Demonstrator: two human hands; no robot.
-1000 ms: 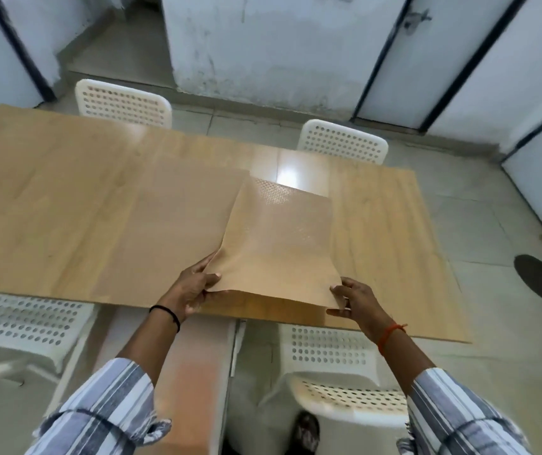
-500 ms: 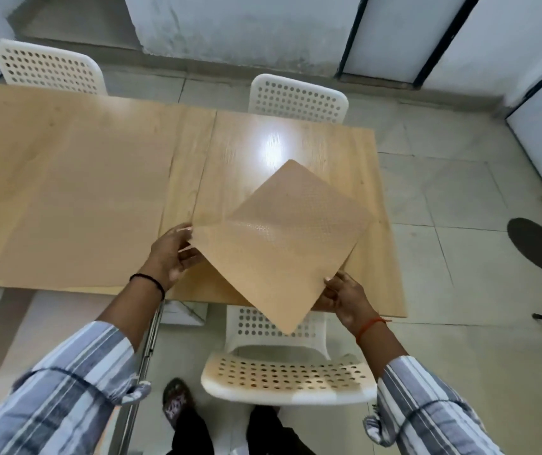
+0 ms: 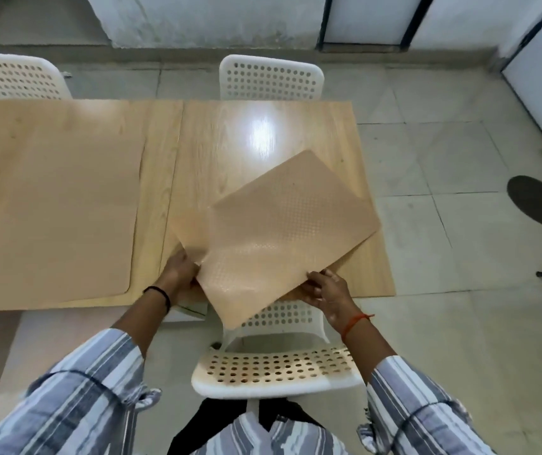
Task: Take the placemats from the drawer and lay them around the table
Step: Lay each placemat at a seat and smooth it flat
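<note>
I hold tan, dimpled placemats [image 3: 282,224] tilted over the right end of the wooden table [image 3: 263,133], one corner hanging past the near edge. A smoother, lighter sheet [image 3: 185,226] peeks out beneath the top one on its left. My left hand [image 3: 181,270] grips the left corner. My right hand [image 3: 325,290] pinches the lower right edge, fingers under the mat. Another large tan mat [image 3: 49,198] lies flat on the table's left part.
A white perforated chair [image 3: 276,369] is tucked under the table's near edge right in front of me. Two more white chairs [image 3: 271,77] [image 3: 10,77] stand on the far side. A dark round disc [image 3: 540,201] lies on the tiled floor to the right.
I have stepped right along the table to its right end. The mats have turned diagonal in my hands and sunk closer to the tabletop.
</note>
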